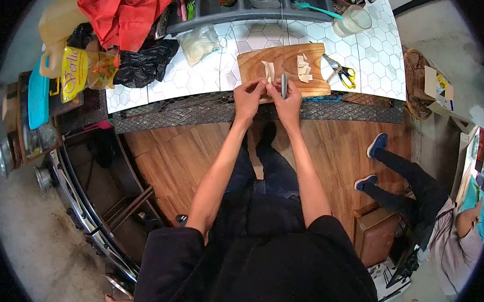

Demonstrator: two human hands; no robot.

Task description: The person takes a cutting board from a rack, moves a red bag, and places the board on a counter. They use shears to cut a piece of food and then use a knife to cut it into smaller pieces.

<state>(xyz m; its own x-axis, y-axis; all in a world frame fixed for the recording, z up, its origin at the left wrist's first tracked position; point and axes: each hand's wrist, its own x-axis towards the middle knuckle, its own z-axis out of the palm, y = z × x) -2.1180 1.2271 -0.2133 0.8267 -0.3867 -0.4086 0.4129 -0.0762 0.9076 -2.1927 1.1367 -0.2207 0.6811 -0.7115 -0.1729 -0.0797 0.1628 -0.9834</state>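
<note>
My left hand (pixel 247 100) and my right hand (pixel 286 102) meet over the near edge of a wooden board (pixel 285 56). Between the fingertips of my left hand is a small pale strip (pixel 268 81), which the right fingertips also meet. A slim grey pen-like tool (pixel 283 86) stands up from my right hand; its exact kind cannot be made out. Just beyond the fingers lies a curled pale strip (pixel 268 69) on the board. Several cut pale pieces (pixel 303 68) are gathered on its right half. Yellow-handled scissors (pixel 344 73) rest beside the board.
A clear plastic bag (pixel 200 44) and a black bag (pixel 145 64) lie to the left, near a red cloth (pixel 120 10). Behind stands a dark tray (pixel 249 13), with a clear cup (pixel 354 21) at its right. A seated person (pixel 423 196) is at the right.
</note>
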